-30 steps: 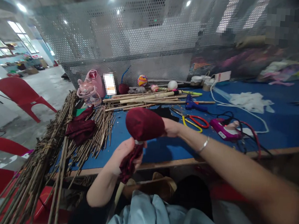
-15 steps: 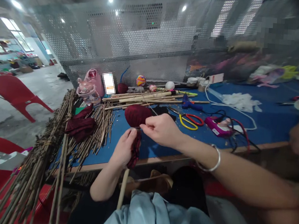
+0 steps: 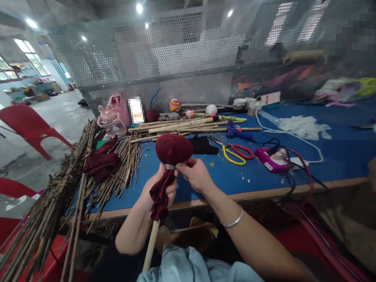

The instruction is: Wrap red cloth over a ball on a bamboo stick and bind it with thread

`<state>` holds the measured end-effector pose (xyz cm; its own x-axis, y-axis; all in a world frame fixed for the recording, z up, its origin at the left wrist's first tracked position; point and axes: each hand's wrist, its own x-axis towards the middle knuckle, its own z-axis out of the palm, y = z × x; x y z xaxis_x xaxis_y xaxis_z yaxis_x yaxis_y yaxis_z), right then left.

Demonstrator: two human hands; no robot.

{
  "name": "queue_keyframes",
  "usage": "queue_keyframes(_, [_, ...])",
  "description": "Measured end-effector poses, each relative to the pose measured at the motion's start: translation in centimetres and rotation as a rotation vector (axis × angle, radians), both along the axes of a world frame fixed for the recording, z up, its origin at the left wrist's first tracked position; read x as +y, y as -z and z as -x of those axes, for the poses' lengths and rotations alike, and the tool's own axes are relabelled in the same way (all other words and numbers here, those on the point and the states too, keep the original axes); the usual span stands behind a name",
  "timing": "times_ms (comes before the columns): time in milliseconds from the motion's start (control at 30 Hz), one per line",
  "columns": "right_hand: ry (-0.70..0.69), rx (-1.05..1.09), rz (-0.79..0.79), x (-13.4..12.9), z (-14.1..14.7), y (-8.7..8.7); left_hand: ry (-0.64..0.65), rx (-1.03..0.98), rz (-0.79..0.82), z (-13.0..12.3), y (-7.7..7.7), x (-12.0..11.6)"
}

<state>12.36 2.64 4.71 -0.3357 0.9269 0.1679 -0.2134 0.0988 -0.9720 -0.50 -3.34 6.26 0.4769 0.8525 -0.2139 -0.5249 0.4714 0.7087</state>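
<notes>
A ball covered in maroon cloth (image 3: 174, 147) tops a pale wooden stick (image 3: 150, 244), which slants down toward my lap. Below the ball a thin grey binding strand (image 3: 170, 167) circles the gathered neck. Loose maroon cloth (image 3: 160, 195) hangs in folds from there over the stick. My left hand (image 3: 147, 195) is closed around the bunched neck from the left, its fingers partly behind the cloth. At the right end of the binding, just under the ball, my right hand (image 3: 196, 173) pinches with thumb and finger. What lies between those fingertips is mostly hidden.
Yellow-and-red-handled scissors (image 3: 237, 153), a black cloth (image 3: 203, 145) and a blue glue gun (image 3: 237, 131) lie beyond my hands. A purple power box (image 3: 273, 160) with cables sits right. Bundled twigs (image 3: 49, 199) and maroon cloth (image 3: 101, 164) crowd the left. Pale sticks (image 3: 182, 127) lie behind.
My right hand has lowered and come in close to the neck. The ball has tipped more upright, so the grey binding and hanging cloth show.
</notes>
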Motion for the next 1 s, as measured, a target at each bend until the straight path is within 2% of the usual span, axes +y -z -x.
queue_keyframes(100, [-0.115, 0.169, 0.163, 0.5, 0.7, 1.1, 0.107, -0.106, -0.001, -0.4, 1.5, 0.1])
queue_keyframes(167, [-0.143, 0.246, 0.232, 0.6, 0.6, 1.5, 0.103, -0.038, -0.038, -0.6, 2.2, 0.2])
queue_keyframes(200, [-0.130, 0.280, 0.257, 0.6, 0.5, 1.6, 0.049, 0.058, -0.077, -0.5, 2.3, 0.2])
queue_keyframes(233, [-0.105, 0.307, 0.274, 0.6, 0.3, 1.6, -0.051, 0.192, -0.131, -0.2, 2.3, 0.3])
queue_keyframes(267, [-0.075, 0.320, 0.280, 0.6, 0.1, 1.6, -0.203, 0.350, -0.195, 0.2, 2.1, 0.4])
queue_keyframes(333, [-0.020, 0.298, 0.252, 0.5, -0.1, 1.4, -0.583, 0.651, -0.320, 1.2, 1.2, 0.7])
queue_keyframes(367, [-0.006, 0.266, 0.227, 0.4, -0.1, 1.4, -0.721, 0.746, -0.359, 1.5, 0.7, 0.7])
queue_keyframes(400, [-0.005, 0.226, 0.202, 0.4, 0.0, 1.4, -0.779, 0.800, -0.386, 1.6, 0.2, 0.8])
queue_keyframes(433, [-0.007, 0.185, 0.182, 0.3, 0.2, 1.4, -0.761, 0.826, -0.408, 1.5, -0.1, 0.8])
queue_keyframes(500, [0.012, 0.117, 0.157, 0.2, 0.6, 1.4, -0.620, 0.854, -0.444, 0.5, -0.4, 0.7])
queue_keyframes(600, [0.068, 0.048, 0.146, 0.0, 1.0, 1.5, -0.534, 0.864, -0.461, -1.2, 0.4, 0.6])
queue_keyframes(667, [0.027, 0.013, 0.102, 0.1, 0.6, 1.3, -0.500, 0.888, -0.457, -1.2, 1.0, 0.5])
queue_keyframes(733, [-0.099, -0.056, 0.036, 0.6, -0.6, 0.7, -0.493, 0.911, -0.457, -0.1, 1.1, 0.5])
queue_keyframes(867, [-0.337, -0.346, -0.099, 3.5, -3.7, -0.8, -0.523, 0.887, -0.410, 3.3, -0.2, -0.5])
queue_keyframes(933, [-0.357, -0.480, -0.208, 5.7, -4.5, -1.4, -0.533, 0.835, -0.359, 4.4, -0.8, -1.7])
queue_keyframes(1000, [-0.308, -0.625, -0.332, 8.3, -4.4, -1.8, -0.551, 0.777, -0.290, 4.9, -1.1, -3.1])
